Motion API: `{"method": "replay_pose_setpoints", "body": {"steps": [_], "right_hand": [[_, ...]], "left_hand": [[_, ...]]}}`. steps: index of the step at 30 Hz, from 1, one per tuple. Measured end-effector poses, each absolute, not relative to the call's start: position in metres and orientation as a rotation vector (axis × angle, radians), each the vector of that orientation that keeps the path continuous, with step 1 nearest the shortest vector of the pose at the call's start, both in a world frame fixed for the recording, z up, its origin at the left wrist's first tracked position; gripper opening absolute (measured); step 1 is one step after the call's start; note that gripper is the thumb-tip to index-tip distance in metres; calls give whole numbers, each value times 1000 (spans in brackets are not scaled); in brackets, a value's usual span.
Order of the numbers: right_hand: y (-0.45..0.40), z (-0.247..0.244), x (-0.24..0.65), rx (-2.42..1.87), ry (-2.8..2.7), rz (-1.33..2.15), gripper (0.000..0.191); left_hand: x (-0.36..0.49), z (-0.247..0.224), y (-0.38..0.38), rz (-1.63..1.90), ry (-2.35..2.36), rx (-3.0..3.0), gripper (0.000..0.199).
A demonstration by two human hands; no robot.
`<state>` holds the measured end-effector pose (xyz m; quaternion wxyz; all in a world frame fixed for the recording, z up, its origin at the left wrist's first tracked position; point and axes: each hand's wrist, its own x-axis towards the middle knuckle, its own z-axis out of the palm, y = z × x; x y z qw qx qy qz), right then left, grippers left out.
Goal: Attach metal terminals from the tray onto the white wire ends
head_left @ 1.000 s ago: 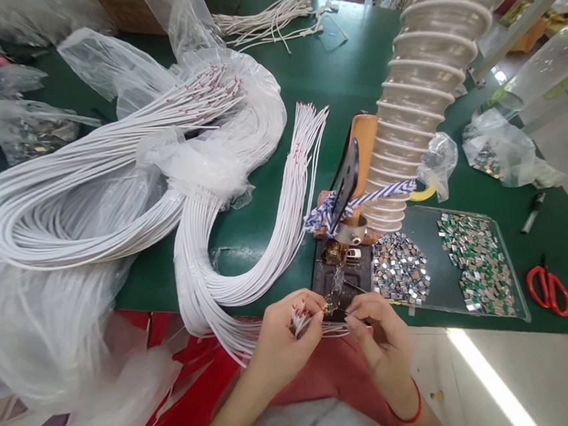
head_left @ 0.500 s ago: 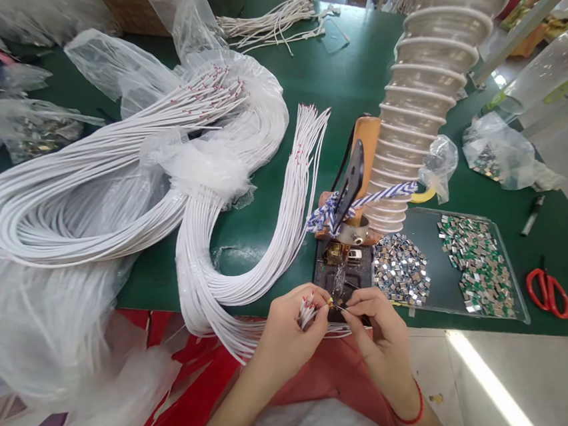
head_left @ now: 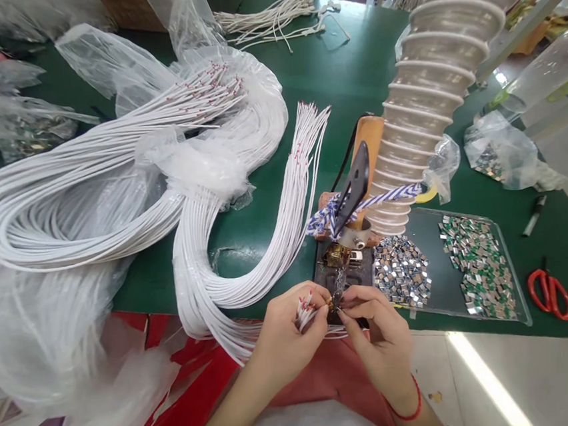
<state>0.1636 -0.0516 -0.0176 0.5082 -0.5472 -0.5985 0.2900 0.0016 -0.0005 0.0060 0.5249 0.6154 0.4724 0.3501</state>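
Observation:
My left hand (head_left: 295, 326) is closed around several white cables, whose red-tipped ends (head_left: 305, 303) poke out between thumb and fingers. Close beside it, my right hand (head_left: 378, 324) pinches something too small to make out, its fingertips almost meeting the left ones. Both hands are at the front of a black soldering fixture (head_left: 322, 273), under an orange-and-black clamped holder (head_left: 368, 141) tied with blue-and-white cord (head_left: 387, 195). The rest of the white cable bundle (head_left: 270, 274) curves over the table to the left of the fixture.
A ribbed clear hose (head_left: 434, 98) comes down behind the holder. On the right, a tray (head_left: 437, 295) carries piles of small metal connectors (head_left: 403, 272) and green-board connectors (head_left: 483, 267). Red scissors (head_left: 550, 294) and a marker (head_left: 534, 216) lie farther right. Bagged cables (head_left: 86, 198) cover the left.
My right fingertips have moved slightly closer to the left ones, in front of the fixture. My left hand keeps its hold on the cables. The view has shifted slightly.

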Motion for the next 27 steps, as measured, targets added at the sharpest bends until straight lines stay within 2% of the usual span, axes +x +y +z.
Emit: {"method": "replay_pose_setpoints", "body": {"steps": [27], "right_hand": [[-58, -19, 162, -1331, -1384, 798, 16]], "left_hand": [[-2, 4, -5, 805, 1160, 1428, 19]]}}
